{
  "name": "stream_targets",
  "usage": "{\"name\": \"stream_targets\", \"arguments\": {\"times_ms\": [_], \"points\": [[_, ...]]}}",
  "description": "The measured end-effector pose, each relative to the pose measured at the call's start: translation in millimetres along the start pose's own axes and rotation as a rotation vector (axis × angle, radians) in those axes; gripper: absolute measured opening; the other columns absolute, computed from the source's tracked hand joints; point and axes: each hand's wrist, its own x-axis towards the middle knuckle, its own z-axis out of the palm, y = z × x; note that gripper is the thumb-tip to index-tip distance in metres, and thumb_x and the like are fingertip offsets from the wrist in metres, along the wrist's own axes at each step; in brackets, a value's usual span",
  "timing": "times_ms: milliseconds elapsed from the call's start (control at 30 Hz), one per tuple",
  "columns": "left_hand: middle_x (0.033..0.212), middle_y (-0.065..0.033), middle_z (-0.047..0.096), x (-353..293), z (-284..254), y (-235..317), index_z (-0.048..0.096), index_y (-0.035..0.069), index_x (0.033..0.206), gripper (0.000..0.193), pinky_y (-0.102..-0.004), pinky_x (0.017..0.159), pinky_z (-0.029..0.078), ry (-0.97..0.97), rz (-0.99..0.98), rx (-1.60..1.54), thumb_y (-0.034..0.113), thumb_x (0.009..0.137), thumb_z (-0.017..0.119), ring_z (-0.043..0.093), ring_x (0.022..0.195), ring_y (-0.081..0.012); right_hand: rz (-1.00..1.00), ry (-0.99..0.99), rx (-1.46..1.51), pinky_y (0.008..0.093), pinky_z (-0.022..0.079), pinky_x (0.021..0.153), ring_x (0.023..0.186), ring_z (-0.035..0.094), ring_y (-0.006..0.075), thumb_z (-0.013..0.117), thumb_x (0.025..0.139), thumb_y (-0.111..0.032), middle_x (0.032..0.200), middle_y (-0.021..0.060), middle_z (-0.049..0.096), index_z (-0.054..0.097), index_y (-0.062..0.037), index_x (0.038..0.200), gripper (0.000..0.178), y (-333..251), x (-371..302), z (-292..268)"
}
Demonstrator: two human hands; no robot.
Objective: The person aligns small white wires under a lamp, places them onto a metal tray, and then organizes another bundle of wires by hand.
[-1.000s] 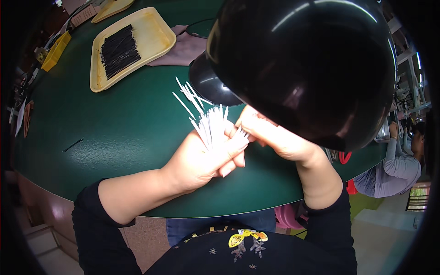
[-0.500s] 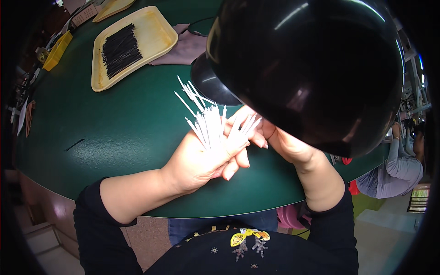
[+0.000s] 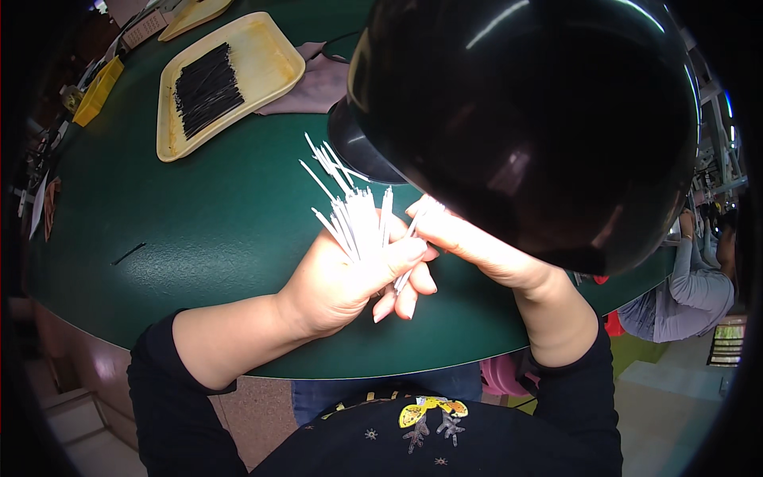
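My left hand (image 3: pixel 322 282) is closed around a bundle of thin white sticks (image 3: pixel 362 226), whose upper ends fan out above the thumb. Under glaring light the bundle's middle is washed out, and I cannot tell what the sticks are made of. My right hand (image 3: pixel 485 248) meets it from the right, thumb and fingers pinching the top of a few white sticks that slant down behind the left thumb. Just beyond the bundle, several more white sticks (image 3: pixel 327 161) appear to lie on the green table (image 3: pixel 214 199), beside a black base.
A large black lamp hood (image 3: pixel 524 119) hangs over the right side, close above my right hand. Toward the back left, a cream tray (image 3: pixel 274 60) holds dark thin sticks (image 3: pixel 208 89), partly over a mauve cloth (image 3: pixel 310 86). A yellow bin (image 3: pixel 99 91) stands farther left. Another person (image 3: pixel 691 294) sits at right.
My right hand has come in closer and now pinches the ends of a few sticks. Those sticks have swung to a steeper slant, and the left thumb has shifted slightly.
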Motion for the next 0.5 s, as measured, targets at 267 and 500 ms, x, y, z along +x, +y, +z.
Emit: {"name": "stream_targets", "arguments": {"times_ms": [267, 500], "points": [[0.068, -0.0123, 0.058, -1, 1, 3, 0.052, -0.005, 0.089, 0.020, -0.0176, 0.036, 0.040, -0.047, -0.036, -0.055, 0.014, 0.085, 0.048, 0.056, 0.048, -0.0141, 0.089, 0.054, 0.054, 0.0232, 0.046, 0.075, 0.083, 0.057, 0.0136, 0.053, 0.080, -0.001, 0.091, 0.0081, 0.059, 0.055, 0.0044, 0.098, 0.019, -10, 2, 3], [0.067, -0.0136, 0.058, 0, 2, 0, 0.049, -0.003, 0.085, 0.016, -0.0183, 0.035, 0.041, -0.015, -0.026, -0.032, 0.013, 0.085, 0.048, 0.057, 0.048, -0.0154, 0.086, 0.031, 0.000, 0.0231, 0.046, 0.072, 0.081, 0.057, 0.0131, 0.056, 0.077, 0.003, 0.090, 0.0081, 0.059, 0.057, 0.0035, 0.095, 0.018, -16, 2, 2]]}}
